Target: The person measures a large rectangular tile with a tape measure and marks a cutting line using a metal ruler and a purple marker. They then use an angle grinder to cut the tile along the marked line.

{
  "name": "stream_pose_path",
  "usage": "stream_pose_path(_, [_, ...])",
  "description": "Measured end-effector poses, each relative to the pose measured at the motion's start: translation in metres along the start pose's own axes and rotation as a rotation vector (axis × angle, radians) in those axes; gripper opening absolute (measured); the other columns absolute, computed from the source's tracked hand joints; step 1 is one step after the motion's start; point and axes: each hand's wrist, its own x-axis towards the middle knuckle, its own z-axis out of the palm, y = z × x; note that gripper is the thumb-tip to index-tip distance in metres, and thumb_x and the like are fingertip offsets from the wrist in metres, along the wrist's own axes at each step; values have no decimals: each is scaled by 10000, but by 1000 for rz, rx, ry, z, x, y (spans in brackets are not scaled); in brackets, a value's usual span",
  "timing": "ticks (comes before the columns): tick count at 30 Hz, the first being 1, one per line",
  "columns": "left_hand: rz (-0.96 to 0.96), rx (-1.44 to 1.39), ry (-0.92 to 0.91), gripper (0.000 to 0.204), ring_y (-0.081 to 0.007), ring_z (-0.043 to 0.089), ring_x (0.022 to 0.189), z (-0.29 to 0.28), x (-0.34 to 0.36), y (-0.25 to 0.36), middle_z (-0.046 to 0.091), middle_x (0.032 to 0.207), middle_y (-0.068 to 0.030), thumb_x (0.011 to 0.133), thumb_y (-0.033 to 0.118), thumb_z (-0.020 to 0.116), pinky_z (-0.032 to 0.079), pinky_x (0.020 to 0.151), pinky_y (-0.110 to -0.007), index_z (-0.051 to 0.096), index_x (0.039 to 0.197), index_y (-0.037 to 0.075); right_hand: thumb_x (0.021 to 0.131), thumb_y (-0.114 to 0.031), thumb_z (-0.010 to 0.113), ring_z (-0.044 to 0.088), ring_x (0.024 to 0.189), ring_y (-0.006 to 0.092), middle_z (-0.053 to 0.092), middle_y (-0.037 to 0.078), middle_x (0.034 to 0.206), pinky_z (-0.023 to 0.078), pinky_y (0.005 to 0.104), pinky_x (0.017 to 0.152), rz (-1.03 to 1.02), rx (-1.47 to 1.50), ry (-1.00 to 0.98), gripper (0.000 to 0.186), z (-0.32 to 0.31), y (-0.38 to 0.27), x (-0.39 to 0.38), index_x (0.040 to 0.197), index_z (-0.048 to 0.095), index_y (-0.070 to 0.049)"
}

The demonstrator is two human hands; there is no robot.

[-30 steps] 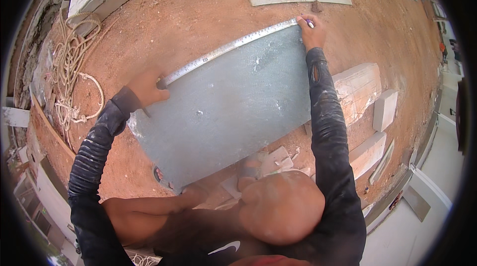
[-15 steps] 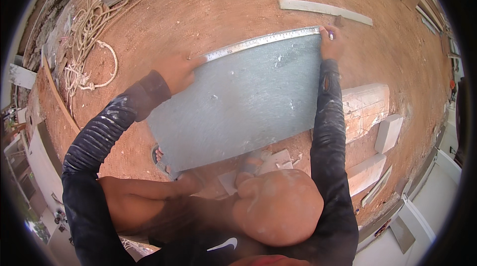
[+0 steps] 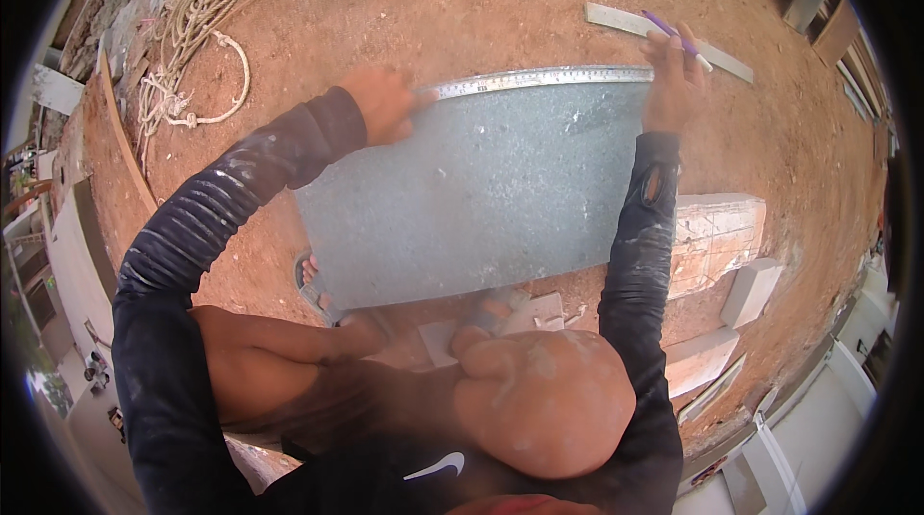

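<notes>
A large grey flat sheet or slab (image 3: 481, 188) lies before my knees, its surface flecked with pale specks. Along its far edge runs a silvery graduated ruler (image 3: 539, 79), reaching close to the sheet's far right corner. My left hand (image 3: 383, 103) is closed at the ruler's left end, which its fingers cover. My right hand (image 3: 673, 87) is raised at the far right corner, with a purple pen (image 3: 664, 24) pinched in its fingers. The pen's white end points down to the right. Whether the right hand also touches the ruler is hard to tell.
Pale rope (image 3: 197, 24) lies in a tangle at the far left. Beyond my right hand is a narrow pale strip (image 3: 616, 16) on the reddish dirt. To the right of my right forearm lie a large pale block (image 3: 717, 226) and a smaller block (image 3: 751, 292).
My right hand has come away from its grip at the ruler's right end and risen, bringing the purple pen up into its fingertips. The left hand stays at the other end. The view has shifted slightly.
</notes>
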Motion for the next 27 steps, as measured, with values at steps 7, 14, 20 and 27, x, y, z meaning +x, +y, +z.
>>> stream_pose_path(7, [53,-42,105,503,-320,625,816,5,0,-6,589,936,-167,758,195,610,532,678,-439,632,1260,178,921,-124,652,610,625,139,644,61,750,481,236,543,377,440,-256,207,75,22,-27,1082,617,2])
stream_pose_path(14, [48,-76,157,502,-305,630,798,10,-1,-8,595,925,-138,744,202,628,529,643,-429,643,1245,202,890,-90,638,591,545,141,612,61,654,457,254,484,512,392,-550,115,109,37,-48,962,573,-26])
stream_pose_path(20, [9,-95,99,501,-292,636,826,1,-3,-6,600,935,-122,739,212,659,534,650,-422,647,1240,207,936,-109,543,658,664,156,675,102,754,524,255,596,394,75,-719,230,130,40,-71,1075,639,47])
stream_pose_path(27, [72,-81,169,469,-286,633,835,9,-12,-14,588,973,-113,752,208,656,539,667,-411,641,1220,177,946,-116,536,665,736,154,688,115,813,546,262,660,274,-10,-724,257,125,49,-74,1080,662,64])
